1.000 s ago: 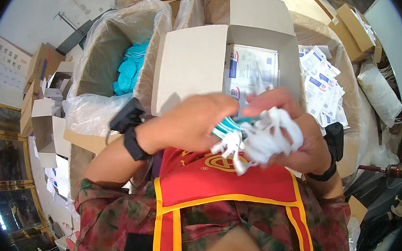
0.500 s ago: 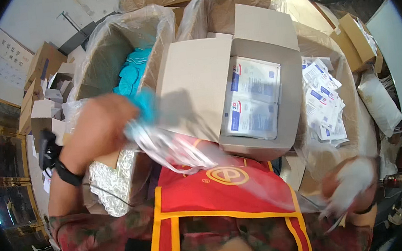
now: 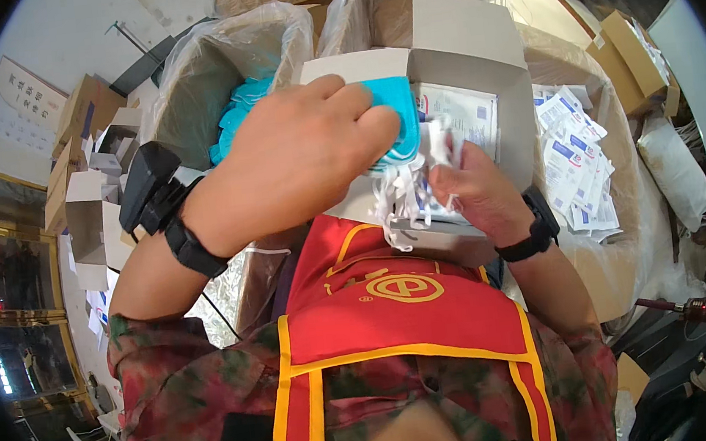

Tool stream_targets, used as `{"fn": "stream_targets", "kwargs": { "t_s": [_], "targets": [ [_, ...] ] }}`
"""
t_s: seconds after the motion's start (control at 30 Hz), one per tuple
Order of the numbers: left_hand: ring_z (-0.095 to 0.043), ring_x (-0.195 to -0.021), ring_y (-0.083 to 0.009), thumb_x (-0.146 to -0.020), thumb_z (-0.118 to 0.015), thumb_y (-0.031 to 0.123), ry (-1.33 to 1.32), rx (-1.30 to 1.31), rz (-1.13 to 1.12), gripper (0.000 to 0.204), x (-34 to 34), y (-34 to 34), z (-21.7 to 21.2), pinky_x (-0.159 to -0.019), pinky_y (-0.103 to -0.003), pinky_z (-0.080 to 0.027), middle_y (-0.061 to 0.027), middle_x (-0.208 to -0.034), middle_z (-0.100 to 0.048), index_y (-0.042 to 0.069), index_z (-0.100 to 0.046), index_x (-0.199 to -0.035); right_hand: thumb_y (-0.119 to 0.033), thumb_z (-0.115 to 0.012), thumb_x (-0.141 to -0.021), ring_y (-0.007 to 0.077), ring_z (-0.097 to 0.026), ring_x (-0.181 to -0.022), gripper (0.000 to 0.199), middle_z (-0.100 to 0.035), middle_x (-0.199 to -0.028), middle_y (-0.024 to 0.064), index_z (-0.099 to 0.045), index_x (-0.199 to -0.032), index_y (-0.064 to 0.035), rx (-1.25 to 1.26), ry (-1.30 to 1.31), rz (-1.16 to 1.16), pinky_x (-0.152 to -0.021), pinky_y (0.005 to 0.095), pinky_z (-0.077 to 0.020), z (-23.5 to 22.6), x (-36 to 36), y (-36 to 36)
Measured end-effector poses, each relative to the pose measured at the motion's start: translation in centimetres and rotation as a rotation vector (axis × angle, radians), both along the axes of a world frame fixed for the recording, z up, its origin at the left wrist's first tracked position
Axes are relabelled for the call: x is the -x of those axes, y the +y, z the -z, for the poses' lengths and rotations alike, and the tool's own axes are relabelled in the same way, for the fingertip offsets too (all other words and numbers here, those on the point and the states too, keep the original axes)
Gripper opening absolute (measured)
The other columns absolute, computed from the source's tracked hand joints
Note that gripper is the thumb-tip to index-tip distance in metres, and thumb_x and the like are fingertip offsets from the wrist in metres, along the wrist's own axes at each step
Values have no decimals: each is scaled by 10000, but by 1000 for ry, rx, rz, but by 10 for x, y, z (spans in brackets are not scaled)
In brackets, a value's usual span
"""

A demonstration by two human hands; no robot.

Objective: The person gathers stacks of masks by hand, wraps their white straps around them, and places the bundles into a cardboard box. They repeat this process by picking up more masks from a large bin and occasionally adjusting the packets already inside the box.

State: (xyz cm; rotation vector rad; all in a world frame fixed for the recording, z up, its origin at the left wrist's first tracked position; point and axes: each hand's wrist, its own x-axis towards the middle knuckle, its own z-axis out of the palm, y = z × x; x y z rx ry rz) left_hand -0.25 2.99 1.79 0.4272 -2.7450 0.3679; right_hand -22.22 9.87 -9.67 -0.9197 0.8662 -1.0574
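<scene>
My left hand (image 3: 311, 135) is closed round a stack of turquoise face masks (image 3: 392, 98), held above the open carton. White ear loops (image 3: 402, 199) hang in a tangle from the stack's lower side. My right hand (image 3: 482, 191) pinches into a white bunch beside the stack that looks like more of these loops; its fingertips are slightly blurred. Beneath both hands is the open carton (image 3: 512, 111), with flat white and blue packets (image 3: 466, 112) inside. The hands and masks cover part of the carton and its left flap.
A plastic-lined box (image 3: 179, 88) on the left holds loose turquoise masks (image 3: 241, 112). To the right, another lined box (image 3: 613, 272) contains scattered white packets (image 3: 577, 165). Small open cartons (image 3: 88, 208) stand at far left; a white sack (image 3: 676, 177) lies at far right.
My left hand has carried the masks rightward and up over the carton. From the lower right, my right hand has come in to the masks' loops. The white thing it held there no longer shows separately.
</scene>
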Motion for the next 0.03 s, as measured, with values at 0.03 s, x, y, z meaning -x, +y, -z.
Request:
{"fn": "stream_targets", "kwargs": {
  "t_s": [0.03],
  "targets": [
    [-530, -706, -267, -626, -630, 47, 11, 13, 7, 233, 2, -2, 4, -578, -366, -448, -74, -731, -469, 90, -454, -773, -307, -761, -785, -1, -442, -569, 527, -581, -798, -44, -531, -1196, -71, 6, 5, -50, -457, 160, -313, -6, -7, 0]
  ]
}}
